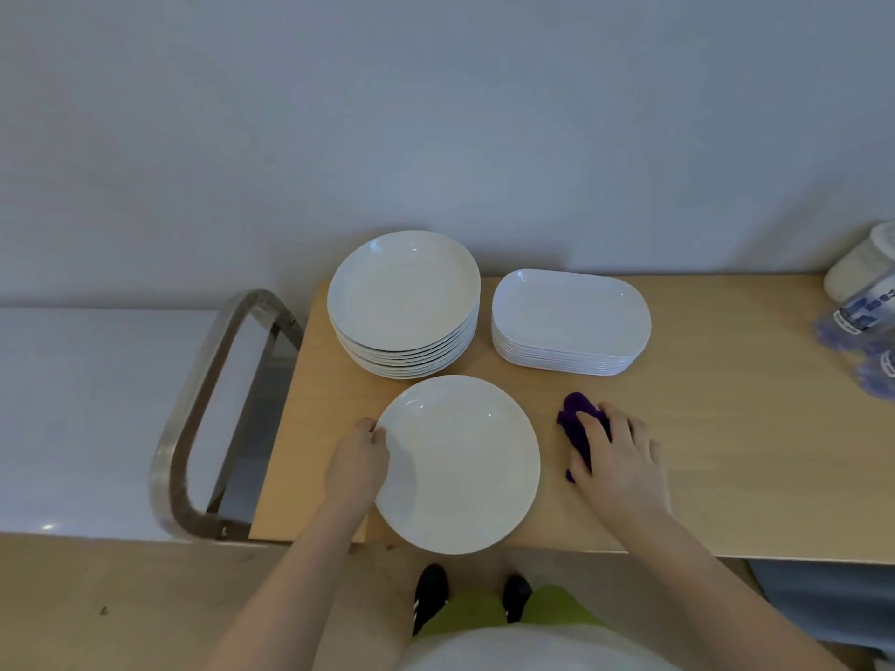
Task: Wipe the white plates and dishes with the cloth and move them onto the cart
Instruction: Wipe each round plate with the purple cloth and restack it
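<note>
bottles (867,302) cut off right; right hand (615,457) half covers cloth (574,423).

Catering room: stacked plates (404,302), cart (213,414).
</note>
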The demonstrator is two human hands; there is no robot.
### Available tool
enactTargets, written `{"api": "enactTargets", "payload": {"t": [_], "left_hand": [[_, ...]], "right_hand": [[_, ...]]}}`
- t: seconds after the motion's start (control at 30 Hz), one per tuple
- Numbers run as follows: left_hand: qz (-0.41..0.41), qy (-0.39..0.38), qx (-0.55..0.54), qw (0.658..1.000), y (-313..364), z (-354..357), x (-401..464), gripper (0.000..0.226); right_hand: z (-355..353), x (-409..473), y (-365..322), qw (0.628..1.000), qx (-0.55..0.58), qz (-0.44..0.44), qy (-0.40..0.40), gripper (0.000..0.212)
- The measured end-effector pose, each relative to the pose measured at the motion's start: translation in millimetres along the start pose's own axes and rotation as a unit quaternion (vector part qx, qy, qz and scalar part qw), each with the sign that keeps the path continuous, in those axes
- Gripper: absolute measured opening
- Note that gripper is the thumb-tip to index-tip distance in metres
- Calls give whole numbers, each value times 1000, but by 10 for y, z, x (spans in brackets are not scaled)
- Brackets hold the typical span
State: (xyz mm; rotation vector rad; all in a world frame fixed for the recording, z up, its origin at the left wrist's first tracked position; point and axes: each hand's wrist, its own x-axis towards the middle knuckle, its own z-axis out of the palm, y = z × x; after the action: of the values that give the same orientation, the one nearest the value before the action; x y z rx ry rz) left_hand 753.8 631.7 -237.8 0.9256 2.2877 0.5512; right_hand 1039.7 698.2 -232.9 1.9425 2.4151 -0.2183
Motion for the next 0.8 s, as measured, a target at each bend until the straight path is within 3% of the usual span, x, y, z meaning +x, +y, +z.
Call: {"api": "enactTargets", "payload": {"t": [0.27,0.4,0.47,0.57,0.7,0.8], "left_hand": [[-20,-22,48,998,80,-172,21,17],[-7,158,37,987,256,-509,60,22],[11,205,-2,979,409,-696,190,19],[27,200,-40,979,628,-877,476,28],[28,143,1,989,773,-949,811,46],[33,118,13,992,750,-964,969,42]], "right_hand": [[-345,47,-212,996,43,-16,70,26],[-727,298,-552,977,149,-94,117,25],[-876,513,-818,961,218,-104,131,26],[-977,929,-1217,960,254,-78,92,26],[-962,1353,-1568,983,180,-33,27,40],[-906,1494,-1670,982,190,20,-10,43]]}}
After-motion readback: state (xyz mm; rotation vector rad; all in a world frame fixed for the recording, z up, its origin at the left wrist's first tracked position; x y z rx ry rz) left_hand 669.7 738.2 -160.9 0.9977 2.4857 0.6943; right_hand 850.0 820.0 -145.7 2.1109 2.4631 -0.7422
